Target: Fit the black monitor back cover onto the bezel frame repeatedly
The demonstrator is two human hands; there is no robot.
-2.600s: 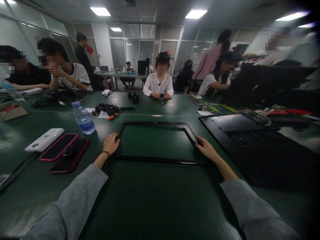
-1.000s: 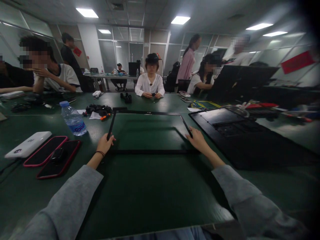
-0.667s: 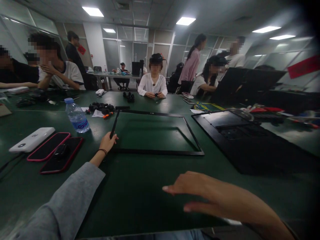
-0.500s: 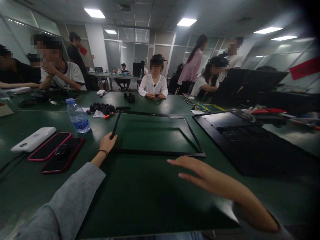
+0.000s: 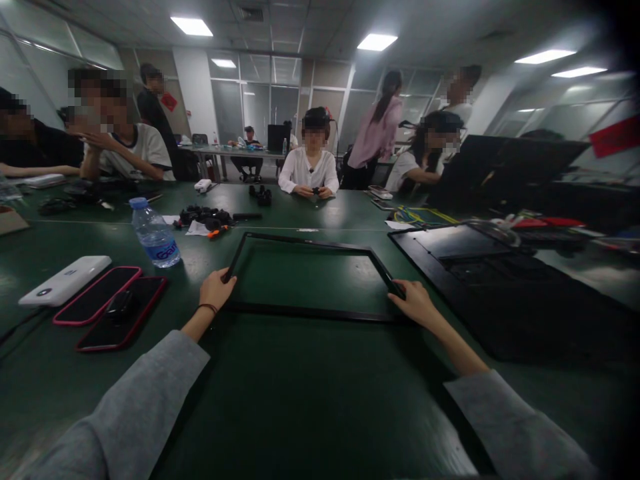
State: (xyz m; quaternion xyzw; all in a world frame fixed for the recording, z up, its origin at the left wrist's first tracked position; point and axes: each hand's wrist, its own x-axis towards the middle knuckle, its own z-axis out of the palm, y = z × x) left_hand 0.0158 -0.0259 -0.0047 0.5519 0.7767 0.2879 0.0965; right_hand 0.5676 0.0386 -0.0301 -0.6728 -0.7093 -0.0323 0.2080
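Observation:
A thin black rectangular frame (image 5: 310,311) lies on the green table (image 5: 300,400) in front of me, with bare table showing through its middle. My left hand (image 5: 216,289) grips its left side near the front corner, fingers curled round the bar. My right hand (image 5: 416,301) holds the right side near the front right corner, fingers closed over the edge. Both arms wear grey sleeves.
A large black panel (image 5: 490,280) lies to the right of the frame. On the left are a water bottle (image 5: 154,233), a white power bank (image 5: 64,280) and two red-edged phones (image 5: 120,312). Small black parts (image 5: 205,217) sit behind the frame. Several people sit and stand around the table.
My right hand let go of the frame, swung near in front of me, then returned to grip the right side. The frame's raised far edge has come down closer to the table.

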